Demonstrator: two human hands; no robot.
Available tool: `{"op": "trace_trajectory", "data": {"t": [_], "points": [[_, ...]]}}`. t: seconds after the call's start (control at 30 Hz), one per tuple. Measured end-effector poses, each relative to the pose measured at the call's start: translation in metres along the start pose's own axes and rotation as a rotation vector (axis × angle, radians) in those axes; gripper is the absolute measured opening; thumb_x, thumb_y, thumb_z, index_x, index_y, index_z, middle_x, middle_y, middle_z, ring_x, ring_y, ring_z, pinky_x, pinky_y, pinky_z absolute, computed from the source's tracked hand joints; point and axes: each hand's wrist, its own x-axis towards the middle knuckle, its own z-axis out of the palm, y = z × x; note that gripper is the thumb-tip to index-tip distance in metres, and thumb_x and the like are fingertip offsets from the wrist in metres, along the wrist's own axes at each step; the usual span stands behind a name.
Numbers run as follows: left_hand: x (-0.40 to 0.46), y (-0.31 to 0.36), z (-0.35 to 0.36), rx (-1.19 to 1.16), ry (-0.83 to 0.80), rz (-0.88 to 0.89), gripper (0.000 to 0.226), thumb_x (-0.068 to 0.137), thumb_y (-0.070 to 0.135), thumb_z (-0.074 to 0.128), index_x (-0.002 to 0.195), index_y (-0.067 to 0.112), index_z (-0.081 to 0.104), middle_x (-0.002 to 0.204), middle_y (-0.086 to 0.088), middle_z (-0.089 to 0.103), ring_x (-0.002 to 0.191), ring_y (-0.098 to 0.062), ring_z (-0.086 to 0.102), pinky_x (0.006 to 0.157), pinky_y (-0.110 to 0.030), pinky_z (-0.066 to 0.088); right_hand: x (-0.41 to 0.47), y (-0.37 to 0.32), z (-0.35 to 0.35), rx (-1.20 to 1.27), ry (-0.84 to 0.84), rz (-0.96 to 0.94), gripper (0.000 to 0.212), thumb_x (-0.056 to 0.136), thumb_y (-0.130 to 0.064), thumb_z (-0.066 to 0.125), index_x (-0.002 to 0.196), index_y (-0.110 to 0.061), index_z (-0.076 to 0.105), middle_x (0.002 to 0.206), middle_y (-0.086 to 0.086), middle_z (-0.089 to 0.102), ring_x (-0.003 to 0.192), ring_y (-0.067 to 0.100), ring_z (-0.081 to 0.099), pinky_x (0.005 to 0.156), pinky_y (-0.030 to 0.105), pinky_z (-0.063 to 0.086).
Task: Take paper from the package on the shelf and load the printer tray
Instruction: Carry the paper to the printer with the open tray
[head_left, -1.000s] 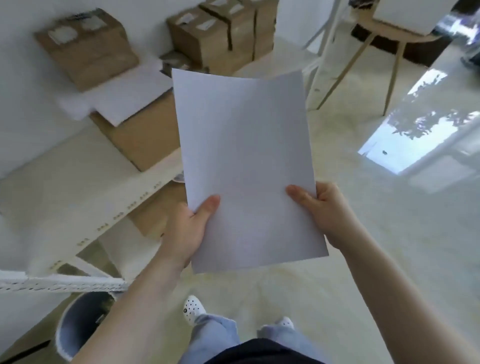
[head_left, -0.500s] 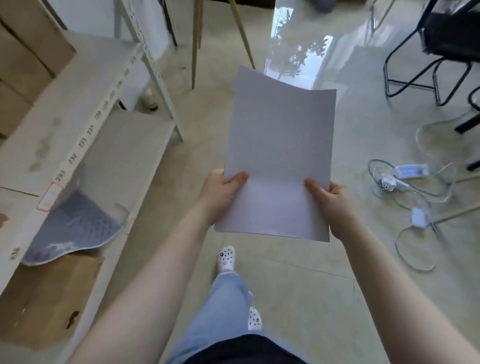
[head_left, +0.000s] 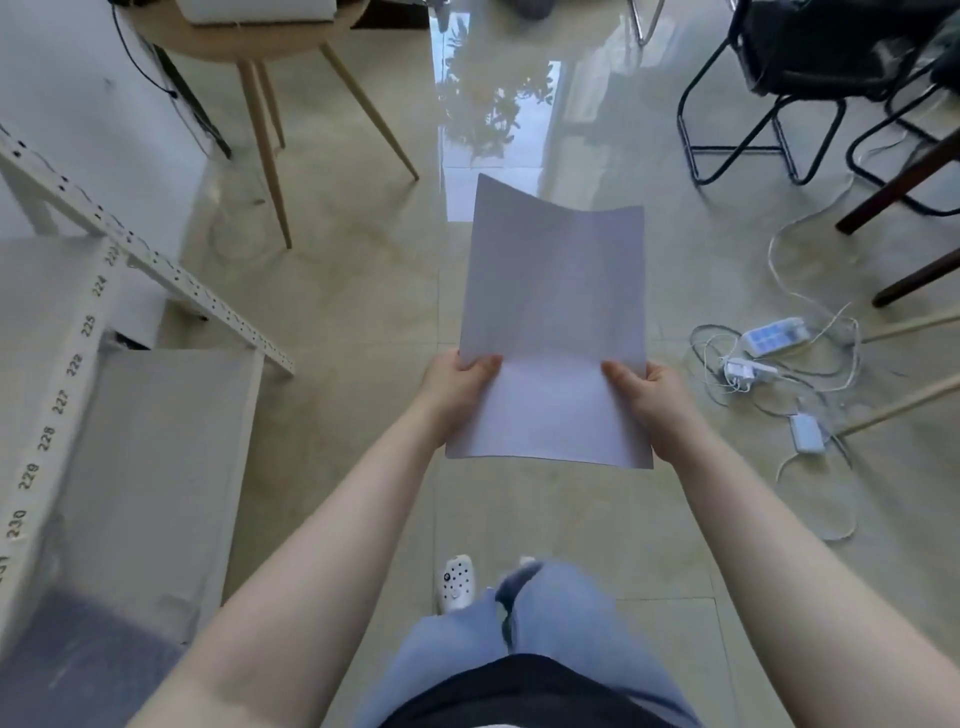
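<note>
Turning farther from the shelf (head_left: 78, 395), both hands (head_left: 457, 379) (head_left: 652, 395) clamping the paper (head_left: 556, 322), printer tray loading remaining.

The paper (head_left: 556, 322) is in the middle, above the floor (head_left: 337, 312), between the left hand (head_left: 457, 389) and the right hand (head_left: 654, 400). The shelf (head_left: 47, 322) stands at the left. A round worktop (head_left: 218, 36) is behind it, far left. Cables with a power strip (head_left: 774, 335) lie on the floor at the right, and chairs (head_left: 779, 93) stand behind them.
</note>
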Motion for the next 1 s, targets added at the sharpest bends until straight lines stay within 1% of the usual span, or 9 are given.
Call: {"op": "trace_trajectory", "data": {"t": [0.2, 0.33, 0.43, 0.53, 0.7, 0.8, 0.87, 0.9, 1.0], "points": [[0.116, 0.069, 0.036, 0.015, -0.005, 0.031, 0.011, 0.093, 0.010, 0.057, 0.100, 0.004, 0.063, 0.095, -0.013, 0.064, 0.083, -0.022, 0.060, 0.078, -0.036, 0.049, 0.116, -0.061, -0.028, 0.007, 0.019, -0.020, 0.016, 0.091, -0.018, 0.061, 0.076, -0.014, 0.066, 0.059, -0.008, 0.072, 0.051, 0.005, 0.066, 0.052, 0.022, 0.055], [0.199, 0.115, 0.068, 0.051, 0.001, 0.022, 0.009, 0.093, 0.013, 0.058, 0.095, 0.007, 0.064, 0.094, -0.012, 0.066, 0.079, -0.022, 0.062, 0.073, -0.033, 0.051, 0.206, -0.102, -0.055, -0.003, 0.009, -0.012, 0.018, 0.091, -0.019, 0.061, 0.075, -0.013, 0.067, 0.077, 0.006, 0.069, 0.059, 0.014, 0.066, 0.067, 0.034, 0.053], [0.256, 0.155, 0.092, 0.063, 0.007, -0.002, 0.015, 0.093, 0.013, 0.059, 0.099, 0.001, 0.065, 0.094, -0.011, 0.066, 0.077, -0.021, 0.062, 0.074, -0.034, 0.051, 0.269, -0.137, -0.078, -0.027, 0.000, 0.011, 0.018, 0.090, -0.022, 0.063, 0.075, -0.013, 0.066, 0.077, 0.006, 0.070, 0.058, 0.014, 0.067, 0.063, 0.031, 0.055], [0.315, 0.200, 0.111, 0.059, 0.019, 0.004, 0.010, 0.093, 0.013, 0.059, 0.097, 0.005, 0.064, 0.096, -0.011, 0.065, 0.081, -0.024, 0.062, 0.075, -0.035, 0.051, 0.335, -0.181, -0.096, -0.023, -0.017, 0.016, 0.017, 0.090, -0.023, 0.063, 0.078, -0.013, 0.067, 0.078, 0.004, 0.072, 0.059, 0.013, 0.069, 0.063, 0.030, 0.056], [0.413, 0.269, 0.129, 0.060, 0.039, 0.032, 0.011, 0.093, 0.012, 0.058, 0.099, 0.005, 0.063, 0.095, -0.010, 0.064, 0.069, -0.018, 0.061, 0.056, -0.020, 0.052, 0.439, -0.252, -0.107, -0.012, -0.038, -0.003, 0.018, 0.090, -0.022, 0.063, 0.074, -0.013, 0.066, 0.062, -0.006, 0.073, 0.055, 0.011, 0.069, 0.058, 0.027, 0.055], [0.482, 0.302, 0.136, 0.046, 0.040, 0.034, 0.024, 0.094, 0.012, 0.057, 0.109, -0.006, 0.062, 0.101, -0.014, 0.064, 0.084, -0.025, 0.062, 0.069, -0.030, 0.052, 0.507, -0.290, -0.108, 0.009, -0.050, -0.018, 0.017, 0.091, -0.018, 0.062, 0.075, -0.011, 0.065, 0.058, -0.007, 0.072, 0.052, 0.009, 0.068, 0.049, 0.021, 0.052], [0.529, 0.321, 0.140, 0.035, 0.038, 0.020, 0.027, 0.094, 0.013, 0.056, 0.112, -0.006, 0.062, 0.101, -0.014, 0.065, 0.088, -0.025, 0.062, 0.076, -0.034, 0.052, 0.554, -0.314, -0.107, 0.004, -0.049, -0.020, 0.016, 0.091, -0.017, 0.061, 0.076, -0.011, 0.065, 0.057, -0.008, 0.072, 0.050, 0.007, 0.067, 0.046, 0.019, 0.051], [0.554, 0.332, 0.140, 0.034, 0.035, 0.015, 0.026, 0.094, 0.014, 0.056, 0.112, -0.004, 0.062, 0.100, -0.012, 0.065, 0.085, -0.024, 0.063, 0.073, -0.032, 0.052, 0.577, -0.325, -0.106, 0.002, -0.050, -0.017, 0.016, 0.091, -0.017, 0.061, 0.077, -0.011, 0.065, 0.057, -0.008, 0.072, 0.050, 0.007, 0.067, 0.046, 0.019, 0.051], [0.621, 0.367, 0.143, 0.039, 0.010, 0.002, 0.018, 0.094, 0.016, 0.057, 0.106, 0.003, 0.064, 0.091, -0.006, 0.067, 0.071, -0.015, 0.064, 0.056, -0.018, 0.053, 0.639, -0.362, -0.106, -0.013, -0.036, 0.002, 0.017, 0.091, -0.018, 0.061, 0.076, -0.012, 0.066, 0.057, -0.009, 0.071, 0.050, 0.007, 0.067, 0.049, 0.021, 0.053]]}}
